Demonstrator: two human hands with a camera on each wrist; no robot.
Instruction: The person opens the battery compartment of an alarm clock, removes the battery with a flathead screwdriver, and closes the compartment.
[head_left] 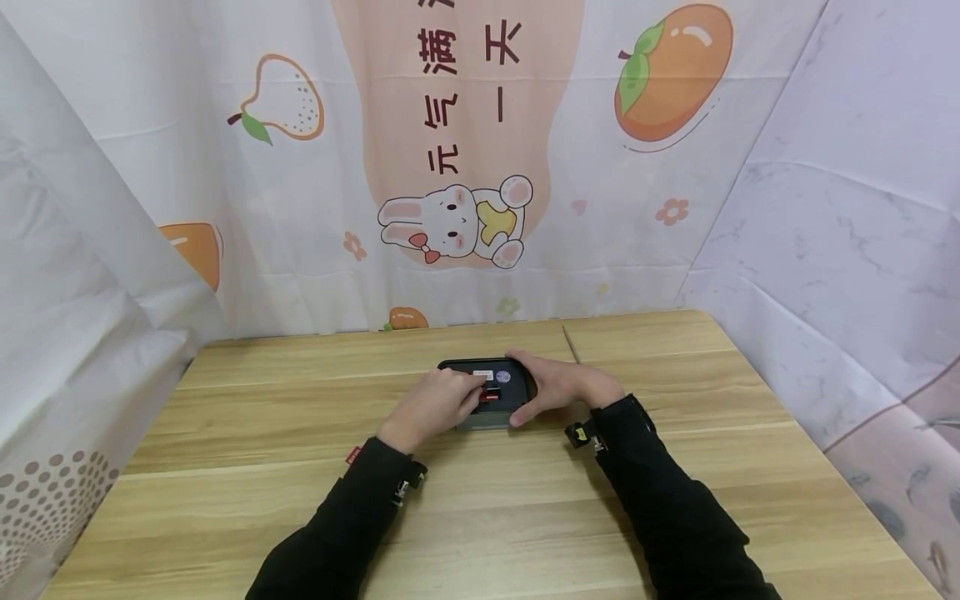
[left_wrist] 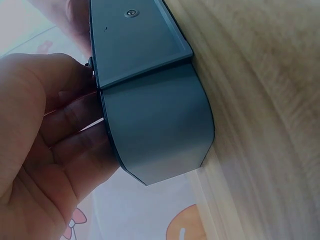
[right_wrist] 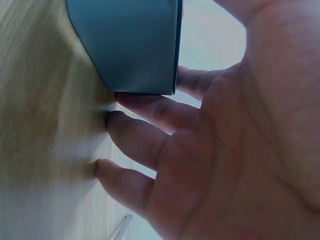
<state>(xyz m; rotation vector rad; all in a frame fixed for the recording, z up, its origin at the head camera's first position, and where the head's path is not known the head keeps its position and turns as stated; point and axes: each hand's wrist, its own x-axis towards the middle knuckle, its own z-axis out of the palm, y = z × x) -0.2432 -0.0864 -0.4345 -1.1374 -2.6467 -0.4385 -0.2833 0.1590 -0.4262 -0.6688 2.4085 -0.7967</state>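
Observation:
A dark blue-grey box-shaped device [head_left: 516,396] stands on the table with its labelled black back turned up. A small red piece [head_left: 489,397], perhaps a battery, shows in a slot in that back. My right hand [head_left: 553,385] grips the device's right end, thumb on the near side and forefinger at the far edge. In the right wrist view, other fingers [right_wrist: 137,140] lie beside its end near the tabletop. My left hand [head_left: 437,398] has its fingertips at the slot. In the left wrist view, the device [left_wrist: 155,125] hides the fingertips, so whether they pinch anything is unclear.
A thin rod [head_left: 571,343] lies on the wooden table [head_left: 300,392] behind my right hand, pointing towards the back edge. Printed curtains [head_left: 300,208] hang right behind the table and at both sides.

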